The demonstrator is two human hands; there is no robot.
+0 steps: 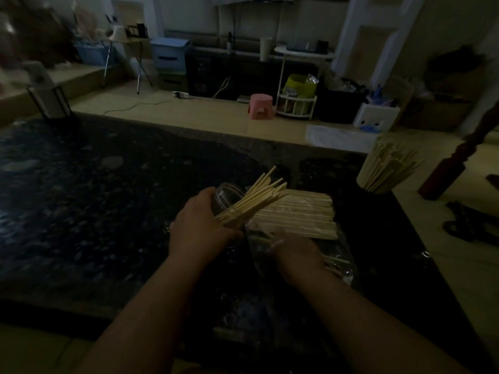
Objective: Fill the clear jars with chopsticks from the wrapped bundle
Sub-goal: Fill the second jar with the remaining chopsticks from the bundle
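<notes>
Several chopsticks (259, 197) are threatening to spill from the tilted jar (225, 194) the left hand (199, 225) is gripping; the right hand (295, 251) is touching the bundle (299, 214), hold indiscernible.

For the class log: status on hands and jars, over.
Left hand grips tilted clear jar, part filled. Right hand at wrapped bundle, grip unclear. Nothing blocking.

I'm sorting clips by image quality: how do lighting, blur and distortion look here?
Head view: dim, underexposed, the dark table swallowing detail; the clear jar in the left hand shows only faint rim glints; plastic wrap glares softly around the right hand; upper left corner smeared; table's far edge bowed by the wide lens.
</notes>
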